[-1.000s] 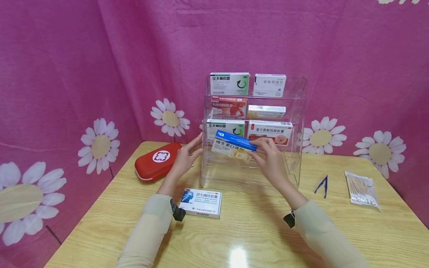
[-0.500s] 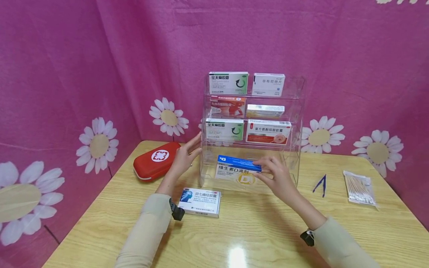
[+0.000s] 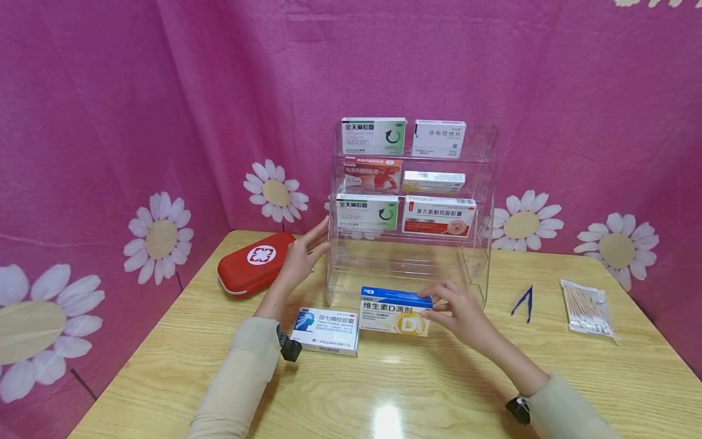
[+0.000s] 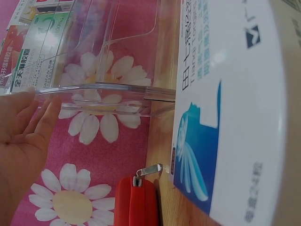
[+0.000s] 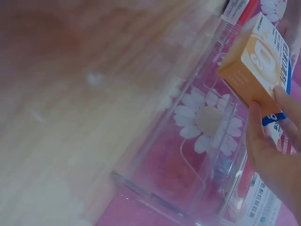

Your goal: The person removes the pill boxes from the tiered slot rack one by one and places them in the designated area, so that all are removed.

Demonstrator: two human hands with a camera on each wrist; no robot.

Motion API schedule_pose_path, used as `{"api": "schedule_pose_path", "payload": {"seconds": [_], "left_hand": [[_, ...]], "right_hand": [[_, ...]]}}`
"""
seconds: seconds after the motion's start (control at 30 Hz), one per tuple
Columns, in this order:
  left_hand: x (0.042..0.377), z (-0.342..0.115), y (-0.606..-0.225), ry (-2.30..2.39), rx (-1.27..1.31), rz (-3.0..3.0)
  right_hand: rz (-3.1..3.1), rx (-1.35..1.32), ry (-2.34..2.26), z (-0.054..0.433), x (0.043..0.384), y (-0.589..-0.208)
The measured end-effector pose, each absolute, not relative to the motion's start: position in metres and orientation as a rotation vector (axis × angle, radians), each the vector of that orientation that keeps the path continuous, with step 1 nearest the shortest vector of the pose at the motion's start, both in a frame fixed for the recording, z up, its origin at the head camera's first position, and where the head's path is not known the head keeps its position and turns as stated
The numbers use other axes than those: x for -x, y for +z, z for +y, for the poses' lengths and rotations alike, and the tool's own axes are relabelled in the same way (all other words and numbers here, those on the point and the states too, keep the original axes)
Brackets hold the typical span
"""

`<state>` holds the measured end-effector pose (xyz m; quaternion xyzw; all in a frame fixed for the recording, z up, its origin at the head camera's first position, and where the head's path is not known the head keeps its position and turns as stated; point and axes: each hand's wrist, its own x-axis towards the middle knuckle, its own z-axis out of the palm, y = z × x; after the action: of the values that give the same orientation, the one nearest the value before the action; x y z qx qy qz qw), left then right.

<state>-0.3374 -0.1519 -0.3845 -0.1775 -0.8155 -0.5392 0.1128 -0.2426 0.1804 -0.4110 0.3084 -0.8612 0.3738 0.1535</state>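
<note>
Blue-topped white cardboard box (image 3: 390,314) is pinched at its right end by the right hand (image 3: 459,310); left hand (image 3: 298,262), fingers straight, touches the left edge of a clear plastic rack (image 3: 403,268)

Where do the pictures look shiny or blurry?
Head view: a bright white glare on the wooden table, near the bottom edge; left wrist view: the Tianqi Tongjing capsule box looms large, its small grey print blurred; right wrist view: the tabletop looks hazy and smeared, while the vitamin D drops box and right hand look clearer.
</note>
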Motion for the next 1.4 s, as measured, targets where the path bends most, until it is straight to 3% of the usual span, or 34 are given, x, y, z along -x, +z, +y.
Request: {"api": "schedule_pose_path", "payload": {"seconds": [1.4], "left_hand": [[0.336,-0.152,-0.383,-1.604,0.518,-2.387]], "right_hand": [[-2.971,-0.981,1.336,0.196,0.265,-0.432]]}}
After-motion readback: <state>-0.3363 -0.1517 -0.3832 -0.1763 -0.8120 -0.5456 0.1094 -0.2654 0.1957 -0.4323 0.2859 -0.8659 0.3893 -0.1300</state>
